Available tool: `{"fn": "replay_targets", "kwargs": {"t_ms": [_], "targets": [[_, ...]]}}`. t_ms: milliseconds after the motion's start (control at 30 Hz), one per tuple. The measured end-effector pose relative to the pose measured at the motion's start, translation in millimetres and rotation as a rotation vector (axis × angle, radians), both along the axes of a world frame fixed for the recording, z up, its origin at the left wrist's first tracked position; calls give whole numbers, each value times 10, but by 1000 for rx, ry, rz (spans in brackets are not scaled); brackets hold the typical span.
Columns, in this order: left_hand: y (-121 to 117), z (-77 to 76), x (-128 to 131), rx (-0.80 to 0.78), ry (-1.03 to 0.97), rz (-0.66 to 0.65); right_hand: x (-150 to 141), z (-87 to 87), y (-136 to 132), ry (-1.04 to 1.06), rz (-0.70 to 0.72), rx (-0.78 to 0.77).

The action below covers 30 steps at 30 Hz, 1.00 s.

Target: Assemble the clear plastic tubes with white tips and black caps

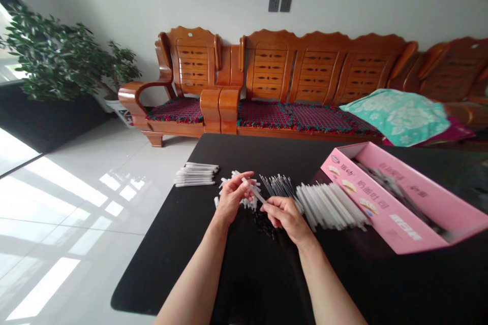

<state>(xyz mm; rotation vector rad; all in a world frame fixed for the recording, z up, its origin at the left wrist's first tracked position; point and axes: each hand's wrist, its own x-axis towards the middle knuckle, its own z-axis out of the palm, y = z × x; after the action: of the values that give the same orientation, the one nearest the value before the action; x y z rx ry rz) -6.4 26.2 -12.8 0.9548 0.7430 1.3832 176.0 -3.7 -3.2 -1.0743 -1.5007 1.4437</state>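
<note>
the clearest writing lies along the near wall of a long pink box on the right of the black table: a line of large dark chinese characters, of which the last two look like 吐司, with small food pictures beneath, a dark oval badge at the left end and white lettering towards the right, too blurred to read. grey characters on the inside of its far wall are likewise unclear. the person holds a slim pale tube above the middle of the table, its long axis aslant: the upper end points forward and to the left, the lower end back and to the right. the left hand has its thumb and fingers closed lightly about the upper end; the right hand pinches the lower end between thumb and forefinger, its other fingers curled under. around the hands lie small white pieces, small black pieces and a fan of thin dark rods, tips pointing away from the person. to the right, white tubes lie side by side, reaching the box; at the table's left edge, pale sticks lie roughly crosswise.
</note>
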Motion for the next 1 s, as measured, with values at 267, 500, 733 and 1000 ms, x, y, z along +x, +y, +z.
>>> {"fn": "replay_targets", "kwargs": {"t_ms": [267,500,733,1000], "targets": [[7,-35,32,-12,46,4,-32,-83,10,135,55,-121],[113,-100,-74,-118,-50,219,-95,-62,-10,-434,-121,485],[211,-25,-456,-54,-137,440,135,-194,77,-612,-474,605],[55,-33,-226,-45,605,422,402,-231,187,-1049,-842,444]]}}
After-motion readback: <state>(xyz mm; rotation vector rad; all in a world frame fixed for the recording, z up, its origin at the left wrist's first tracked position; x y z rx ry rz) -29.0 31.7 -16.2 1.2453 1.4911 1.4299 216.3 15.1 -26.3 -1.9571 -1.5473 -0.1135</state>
